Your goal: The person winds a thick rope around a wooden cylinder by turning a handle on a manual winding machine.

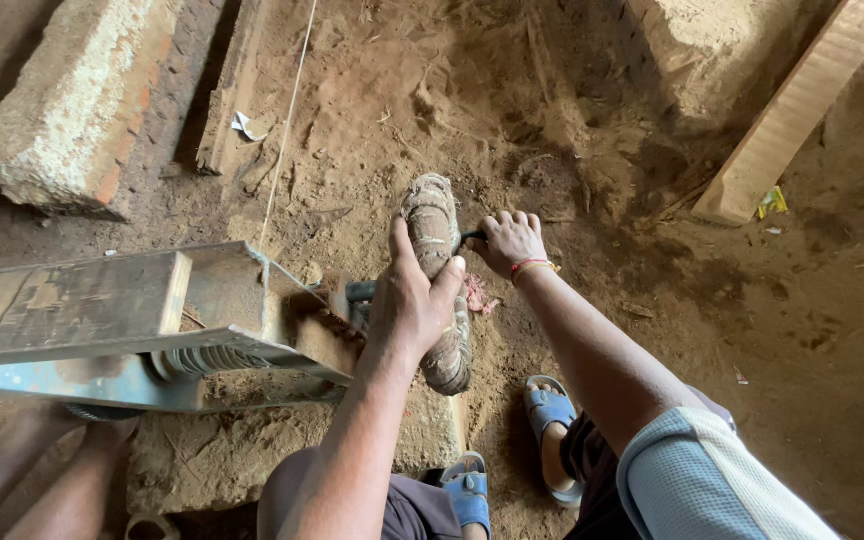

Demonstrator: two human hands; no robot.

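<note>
Head view — left hand point(410, 300) wrapped around cloth-bound roller point(439, 280), thumb one side, fingers point(448, 275) over the other, gripping mid-length. Roller upright-ish over dirt floor point(592, 120), just right of metal frame point(152, 340), sticking out above and below that hand. Right hand point(508, 242) closed round small dark crank handle point(472, 237) touching roller's right side. Blue sandals point(550, 410) below. Brick slab point(72, 100) far upper left, wooden plank point(802, 100) upper right.
</note>
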